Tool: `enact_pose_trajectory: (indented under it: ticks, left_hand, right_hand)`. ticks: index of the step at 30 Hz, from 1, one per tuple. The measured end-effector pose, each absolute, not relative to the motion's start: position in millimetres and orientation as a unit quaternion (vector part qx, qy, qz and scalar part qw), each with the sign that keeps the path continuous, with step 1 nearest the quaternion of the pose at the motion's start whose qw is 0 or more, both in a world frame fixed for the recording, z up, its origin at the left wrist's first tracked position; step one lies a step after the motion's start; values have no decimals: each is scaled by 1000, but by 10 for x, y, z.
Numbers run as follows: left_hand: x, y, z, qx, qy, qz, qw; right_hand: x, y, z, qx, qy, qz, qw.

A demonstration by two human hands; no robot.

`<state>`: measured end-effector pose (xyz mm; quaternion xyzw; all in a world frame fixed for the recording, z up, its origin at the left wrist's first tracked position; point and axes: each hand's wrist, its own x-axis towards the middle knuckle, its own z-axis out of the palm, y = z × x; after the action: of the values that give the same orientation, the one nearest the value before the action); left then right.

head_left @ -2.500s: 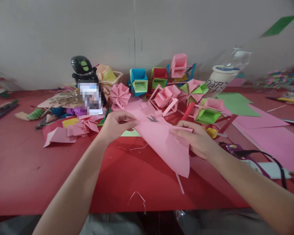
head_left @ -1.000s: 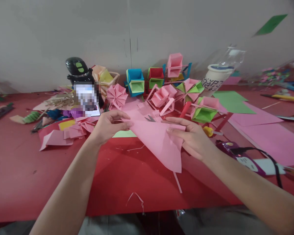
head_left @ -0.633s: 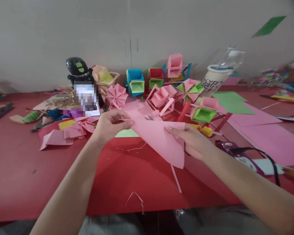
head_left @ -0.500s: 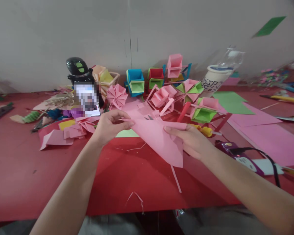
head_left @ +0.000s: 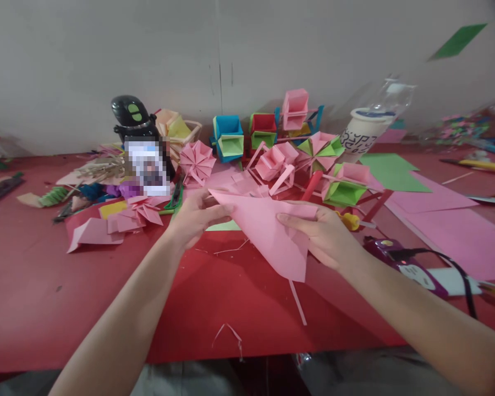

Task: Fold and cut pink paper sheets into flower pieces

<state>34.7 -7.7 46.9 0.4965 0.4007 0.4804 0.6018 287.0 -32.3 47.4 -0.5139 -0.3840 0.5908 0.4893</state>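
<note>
A sheet of pink paper [head_left: 268,231], folded or curled over on itself, is held above the red table. My left hand [head_left: 200,214] pinches its left side between thumb and fingers, near the pointed corner. On the right, my right hand [head_left: 317,228] grips the upper edge, thumb on top and the other fingers behind the sheet. Beneath the paper's lower corner lies a thin pink paper strip [head_left: 297,302]. Partly hidden behind the sheet is a light green paper [head_left: 225,226].
Folded paper pieces, such as a pink pleated rosette [head_left: 197,162] and a blue box [head_left: 227,137], line the back. A phone [head_left: 148,168] leans at left. At right are a paper cup [head_left: 361,132], pink sheets [head_left: 457,236] and a purple device with a cord [head_left: 404,267].
My left hand has shifted slightly right and down along the paper, and the sheet's left corner now points up more. My right hand stays nearly in place.
</note>
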Motion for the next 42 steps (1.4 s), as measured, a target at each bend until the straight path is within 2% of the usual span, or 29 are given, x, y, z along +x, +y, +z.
enact_pose_trajectory:
  ticks: [10, 22, 29, 42]
  left_hand:
    - [400, -69, 386, 483, 418, 522, 565]
    - [463, -107, 382, 502, 377, 560, 541]
    - [448, -108, 401, 493, 381, 567, 539]
    - [442, -108, 380, 491, 375, 552, 561]
  right_hand:
    - [2856, -322, 447, -505, -408, 574, 499]
    - [2976, -261, 403, -458, -410, 648, 450]
    - [2919, -281, 429, -474, -415, 613, 477]
    - [2914, -310, 486, -491, -418, 602, 471]
